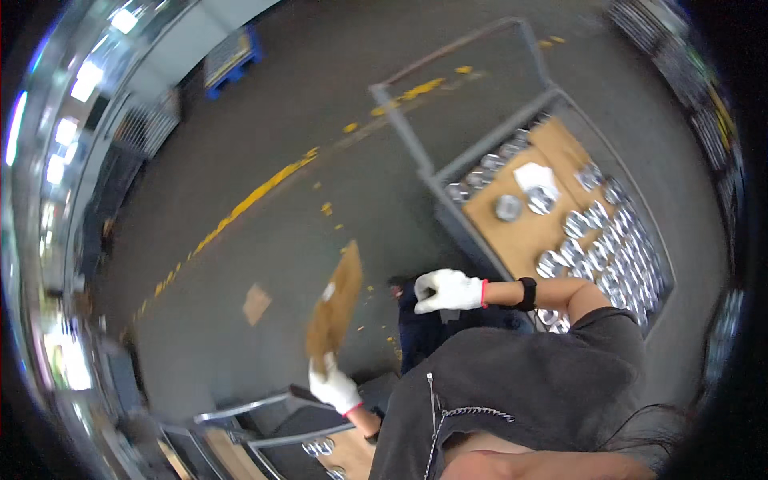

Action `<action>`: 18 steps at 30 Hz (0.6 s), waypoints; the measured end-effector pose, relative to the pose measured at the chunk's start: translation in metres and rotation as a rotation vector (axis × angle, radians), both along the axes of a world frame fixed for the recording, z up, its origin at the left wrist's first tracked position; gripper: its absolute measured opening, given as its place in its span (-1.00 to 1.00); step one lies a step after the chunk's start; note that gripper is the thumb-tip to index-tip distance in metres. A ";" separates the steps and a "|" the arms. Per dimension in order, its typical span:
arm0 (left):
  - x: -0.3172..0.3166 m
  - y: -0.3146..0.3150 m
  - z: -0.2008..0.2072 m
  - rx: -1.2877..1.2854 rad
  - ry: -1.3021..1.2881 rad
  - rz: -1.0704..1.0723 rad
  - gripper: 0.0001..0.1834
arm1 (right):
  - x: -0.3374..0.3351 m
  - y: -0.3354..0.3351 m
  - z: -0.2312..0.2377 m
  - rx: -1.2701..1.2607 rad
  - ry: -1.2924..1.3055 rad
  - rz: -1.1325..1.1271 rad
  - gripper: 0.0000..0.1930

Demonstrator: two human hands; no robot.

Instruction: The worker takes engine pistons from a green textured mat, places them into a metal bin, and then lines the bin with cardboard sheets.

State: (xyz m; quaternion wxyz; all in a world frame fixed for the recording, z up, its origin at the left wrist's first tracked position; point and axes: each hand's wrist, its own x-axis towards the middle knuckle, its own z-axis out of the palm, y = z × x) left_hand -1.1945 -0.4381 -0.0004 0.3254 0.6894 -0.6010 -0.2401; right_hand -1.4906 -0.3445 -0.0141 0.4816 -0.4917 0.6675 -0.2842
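My left hand, in a white glove with a red cuff, is closed on the lower end of a brown cardboard sheet. The sheet stands up on edge from the hand, a little blurred, above the grey floor. In front of my body is my right hand, gloved the same way. Its thumb and fingers curve apart around a gap, and I see nothing between them. Beyond it is a metal cart, holding many shiny round metal parts on cardboard. A white piece lies among them.
Another cart with a metal rail and a few shiny parts stands at the lower left. A cardboard scrap lies on the floor, near a worn yellow line. A blue pallet is at the far left.
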 end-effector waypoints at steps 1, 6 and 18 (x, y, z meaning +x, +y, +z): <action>0.004 -0.010 -0.006 -0.070 -0.112 -0.035 -0.65 | 0.012 -0.026 0.001 0.012 0.005 0.032 -0.52; 0.038 -0.079 0.010 -0.108 -0.175 -0.138 -0.68 | 0.079 -0.169 -0.002 -0.144 0.177 0.186 -0.65; 0.133 -0.266 0.016 0.005 -0.435 -0.125 -0.66 | 0.225 -0.473 0.011 -0.815 0.469 1.016 -0.35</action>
